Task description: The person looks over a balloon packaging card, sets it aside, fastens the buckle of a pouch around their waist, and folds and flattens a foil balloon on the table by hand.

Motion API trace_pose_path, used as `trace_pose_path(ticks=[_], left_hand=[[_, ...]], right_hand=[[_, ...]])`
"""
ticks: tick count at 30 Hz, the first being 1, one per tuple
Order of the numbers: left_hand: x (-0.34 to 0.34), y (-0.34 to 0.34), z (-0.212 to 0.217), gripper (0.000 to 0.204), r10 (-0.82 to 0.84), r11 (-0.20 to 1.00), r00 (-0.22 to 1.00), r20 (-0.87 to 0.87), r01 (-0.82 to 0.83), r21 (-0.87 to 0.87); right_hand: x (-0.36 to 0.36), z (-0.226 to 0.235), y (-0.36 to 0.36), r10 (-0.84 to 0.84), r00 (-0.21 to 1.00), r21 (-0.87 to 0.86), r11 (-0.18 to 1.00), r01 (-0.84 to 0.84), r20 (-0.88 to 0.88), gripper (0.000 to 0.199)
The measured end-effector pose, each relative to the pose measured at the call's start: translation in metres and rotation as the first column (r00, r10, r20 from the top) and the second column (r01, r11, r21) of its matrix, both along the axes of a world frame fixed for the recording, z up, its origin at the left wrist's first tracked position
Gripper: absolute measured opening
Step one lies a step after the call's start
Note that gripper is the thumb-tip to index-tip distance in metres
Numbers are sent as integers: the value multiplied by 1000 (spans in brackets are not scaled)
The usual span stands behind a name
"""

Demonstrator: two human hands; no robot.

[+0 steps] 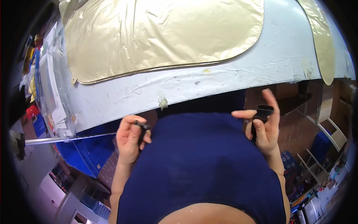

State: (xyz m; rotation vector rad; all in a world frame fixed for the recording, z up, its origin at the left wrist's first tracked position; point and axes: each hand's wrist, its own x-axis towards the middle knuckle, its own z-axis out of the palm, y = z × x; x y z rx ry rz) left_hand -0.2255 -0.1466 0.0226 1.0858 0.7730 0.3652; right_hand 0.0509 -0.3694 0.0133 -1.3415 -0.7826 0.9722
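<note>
Small black plastic clip (141, 128), at nine o'clock, was plain black. Larger black plastic buckle piece (263, 113), at three o'clock: black. Crinkled gold foil sheet (160, 33), at twelve o'clock: pale gold. Scuffed white worktable (231, 78): white, grey-marked. Dark navy fabric garment (201, 164), at six o'clock: plain navy.

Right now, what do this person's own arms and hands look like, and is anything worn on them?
Both forearms are bare: no sleeves reach them, and no gloves, rings, watch or bands show on the left hand or the right hand. The fingers are uncovered too. The only clothing in view is a dark navy garment over the torso between the arms, plain and without markings.
</note>
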Motion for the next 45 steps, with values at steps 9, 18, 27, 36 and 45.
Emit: trace_pose_path(ticks=[9, 18, 27, 36, 45], left_hand=[[37, -35, -44, 21, -138, 985, 959, -248, 108, -133], [29, -7, -84, 27, -30, 930, 986, -162, -31, -365], [59, -5, -72, 30, -419, 833, 876, -238, 268, -483], [24, 18, -111, 18, 238, 963, 921, -308, -265, -49], [-23, 34, -113, 7, 392, 847, 908, -147, -418, -327]], right_hand=[[-11, -64, 18, 206, 974, -465, 874, -141, 91, 29], [-58, -83, 29, 447, 765, -336, 888, -315, 463, 35], [-65, -90, 32, 310, 885, -240, 942, -235, 348, 42], [-58, -88, 42, 272, 899, -230, 952, -200, 342, 47], [-52, -96, 43, 335, 917, -350, 904, -247, 218, 52]])
